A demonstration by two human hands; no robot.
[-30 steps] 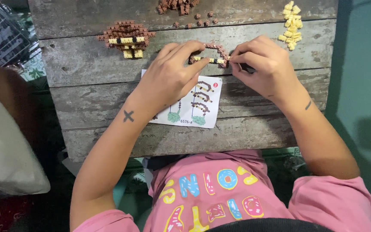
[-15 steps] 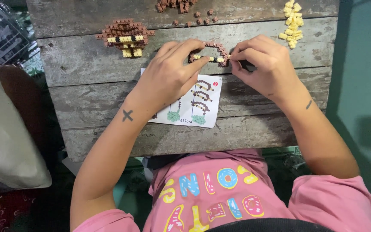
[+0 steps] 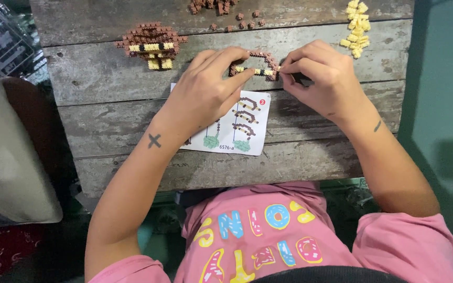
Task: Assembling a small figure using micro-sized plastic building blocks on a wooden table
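Weathered grey plank table (image 3: pixel 106 105), gaps between boards. On it: white instruction sheet (image 3: pixel 237 128) near front edge; finished brown-and-yellow brick build (image 3: pixel 152 44) back left; loose brown bricks (image 3: pixel 226 10) at back centre; yellow brick pile (image 3: pixel 356 26) back right; small brown arch assembly (image 3: pixel 257 65) mid-table, just beyond sheet.

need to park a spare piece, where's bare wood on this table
Free: the plank stretch between the finished brown model and the left hand, and the near plank right of the instruction sheet. Crowded: far edge with loose brown bricks, yellow bricks, and around the right hand.
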